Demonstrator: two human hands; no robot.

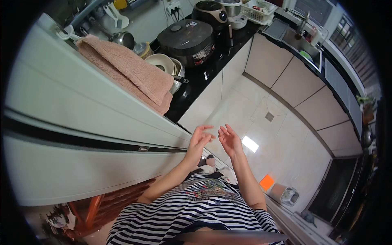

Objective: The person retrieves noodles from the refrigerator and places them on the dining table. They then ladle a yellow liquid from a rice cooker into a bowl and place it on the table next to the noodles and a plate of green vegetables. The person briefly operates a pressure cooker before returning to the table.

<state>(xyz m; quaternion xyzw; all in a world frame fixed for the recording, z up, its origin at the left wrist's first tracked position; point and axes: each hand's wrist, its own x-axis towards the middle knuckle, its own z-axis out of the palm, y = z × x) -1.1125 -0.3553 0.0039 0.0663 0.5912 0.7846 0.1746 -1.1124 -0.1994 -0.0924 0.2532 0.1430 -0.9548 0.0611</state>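
Both hands are raised in front of my striped shirt, a small gap between them. My left hand [199, 142] has its fingers apart and bent towards the other hand, holding nothing; it is near the side of a large pale appliance or cabinet [92, 147]. To its right, my right hand [229, 141] is palm up with loosely curled fingers and nothing in it, above the tiled floor [263, 144]. A pink towel [128, 73] is draped over the top edge of the pale cabinet, up and left of the hands.
On the black counter [196, 88] stand stacked bowls [160, 62], a dark multicooker [185, 39], an air fryer [211, 13] and a white dish basket [257, 13]. A sink [306, 46] is at the far right corner. A trash bin [284, 194] and an orange object [266, 182] are on the floor.
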